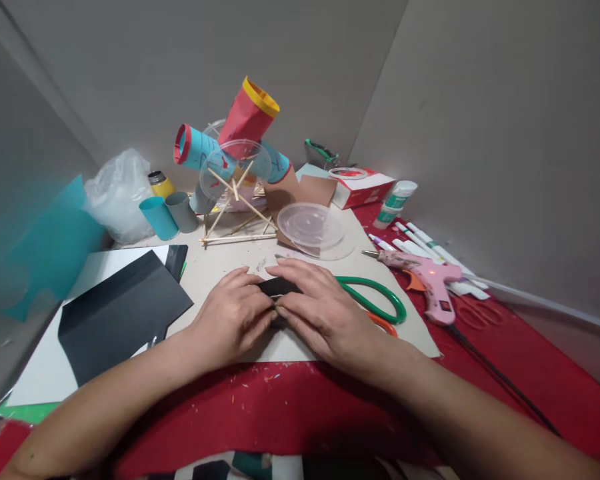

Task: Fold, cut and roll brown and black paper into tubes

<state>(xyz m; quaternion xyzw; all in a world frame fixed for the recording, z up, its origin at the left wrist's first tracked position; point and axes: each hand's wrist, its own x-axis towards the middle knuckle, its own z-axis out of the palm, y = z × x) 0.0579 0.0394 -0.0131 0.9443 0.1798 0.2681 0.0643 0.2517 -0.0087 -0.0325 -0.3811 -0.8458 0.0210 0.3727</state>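
My left hand point(233, 317) and my right hand point(320, 310) meet over the front of a pale board point(410, 333). Between them, the fingers of both are closed on a black strip point(279, 287), which looks curved; its lower part is hidden by my fingers. Green-handled scissors point(397, 308) lie just right of my right hand, partly under it, with an orange handle point(383, 323) below. Black paper point(125, 313) rests on white sheets to the left. Behind my hands stands a stick frame point(237, 237) bearing red and blue paper tubes point(247, 120) and clear discs.
A pink glue gun point(433, 277) with a cable lies at the right, beside white markers point(420, 240). Clear lids point(313, 227), a red and white box point(363, 190) and small tubs point(400, 197) are behind. At the back left are paper rings point(159, 218) and a plastic bag point(120, 197).
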